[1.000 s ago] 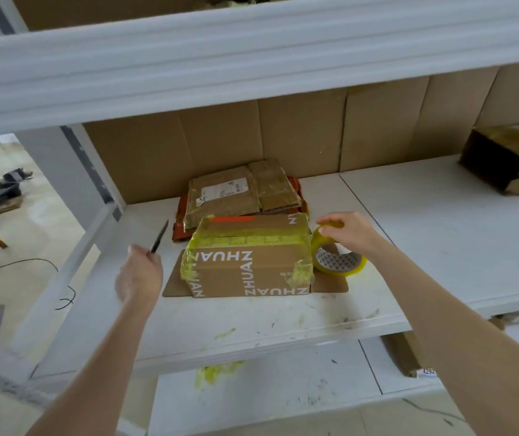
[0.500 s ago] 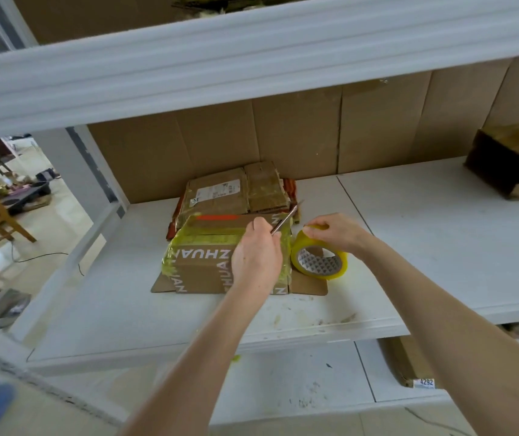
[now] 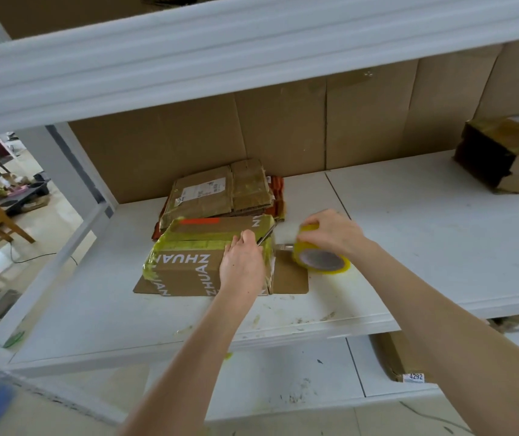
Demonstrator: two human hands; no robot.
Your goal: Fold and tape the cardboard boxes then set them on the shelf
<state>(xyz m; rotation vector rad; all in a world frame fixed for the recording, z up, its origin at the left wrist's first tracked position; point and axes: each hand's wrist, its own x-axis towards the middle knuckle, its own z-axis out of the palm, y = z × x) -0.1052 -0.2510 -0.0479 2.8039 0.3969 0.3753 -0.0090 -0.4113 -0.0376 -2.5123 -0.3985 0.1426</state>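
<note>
Two hands | left hand (image 3: pixel 242 269): fingers curled round blade (image 3: pixel 266 237) at box (image 3: pixel 185 269) right edge | right hand (image 3: pixel 333 231): fingers curled over tape roll (image 3: pixel 321 261), beside box on shelf (image 3: pixel 425 247)

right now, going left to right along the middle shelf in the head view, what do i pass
ZHUAN box → left hand gripping a blade at the box's right end → tape roll held by the right hand → dark taped box at the far right
</note>
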